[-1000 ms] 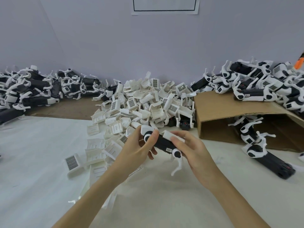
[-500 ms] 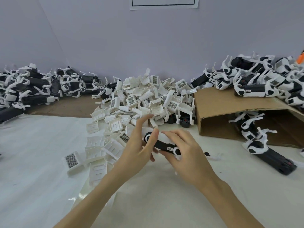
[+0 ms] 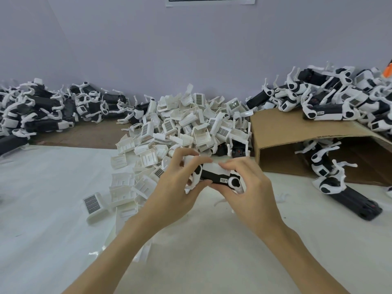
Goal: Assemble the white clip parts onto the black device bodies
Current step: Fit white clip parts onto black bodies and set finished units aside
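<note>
I hold one black device body [image 3: 214, 177] level in front of me, just above the white table. A white clip part [image 3: 215, 167] lies along its top edge. My left hand [image 3: 178, 187] grips the body's left end, fingers curled over the clip and thumb underneath. My right hand [image 3: 248, 185] grips the right end, its fingertips on the clip's top and its thumb under the body beside a white round joint [image 3: 234, 183]. Behind my hands rises a pile of loose white clip parts [image 3: 186, 128].
A cardboard box [image 3: 282, 132] lies on its side at the right, with device bodies on top [image 3: 326, 102] and spilling out of it [image 3: 339, 187]. Another heap of device bodies [image 3: 42, 111] lines the wall at the left. White sheet [image 3: 53, 219] covers the table near me.
Both hands turned the device body from tilted to level and lifted it slightly. The white clip part now sits flat along its top, with the fingers of both hands closed over it.
</note>
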`<state>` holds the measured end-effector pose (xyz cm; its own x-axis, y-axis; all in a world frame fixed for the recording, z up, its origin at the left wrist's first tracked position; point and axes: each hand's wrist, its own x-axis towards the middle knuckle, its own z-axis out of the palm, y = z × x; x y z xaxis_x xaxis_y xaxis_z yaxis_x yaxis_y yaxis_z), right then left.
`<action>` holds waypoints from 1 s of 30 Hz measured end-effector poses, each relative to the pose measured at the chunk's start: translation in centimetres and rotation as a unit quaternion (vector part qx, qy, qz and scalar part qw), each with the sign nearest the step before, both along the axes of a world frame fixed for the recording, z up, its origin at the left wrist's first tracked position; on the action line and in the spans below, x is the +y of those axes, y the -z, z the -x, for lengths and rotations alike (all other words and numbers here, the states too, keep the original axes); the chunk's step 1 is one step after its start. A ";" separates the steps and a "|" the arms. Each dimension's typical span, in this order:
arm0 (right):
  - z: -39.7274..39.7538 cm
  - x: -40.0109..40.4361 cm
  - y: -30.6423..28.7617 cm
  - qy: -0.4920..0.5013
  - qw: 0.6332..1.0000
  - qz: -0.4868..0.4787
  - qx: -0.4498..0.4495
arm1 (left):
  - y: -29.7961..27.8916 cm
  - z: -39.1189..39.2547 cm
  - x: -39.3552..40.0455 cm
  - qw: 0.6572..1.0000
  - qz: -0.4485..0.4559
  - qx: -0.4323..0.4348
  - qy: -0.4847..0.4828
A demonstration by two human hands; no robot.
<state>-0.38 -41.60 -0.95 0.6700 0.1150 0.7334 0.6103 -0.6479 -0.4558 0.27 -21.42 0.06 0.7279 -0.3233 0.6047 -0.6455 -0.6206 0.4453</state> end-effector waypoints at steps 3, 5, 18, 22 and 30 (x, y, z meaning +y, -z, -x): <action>0.0 -0.2 0.0 0.007 1.000 -0.001 -0.005 | 0.1 -0.1 0.1 1.000 -0.002 -0.009 0.001; 0.0 -0.1 -0.1 0.007 1.000 0.001 -0.010 | 0.2 -0.1 0.0 1.000 -0.003 -0.021 0.003; -1.1 -3.8 -0.9 -0.265 0.870 -0.162 0.384 | -0.5 -0.3 0.9 0.974 -0.117 -0.180 0.071; -0.7 -2.0 -0.6 -0.100 0.982 -0.067 0.144 | -0.1 -0.1 0.6 0.997 0.040 0.032 0.053; -0.2 -0.5 0.1 -0.064 0.997 0.040 -0.011 | -0.3 -0.7 1.2 0.999 0.024 0.025 0.020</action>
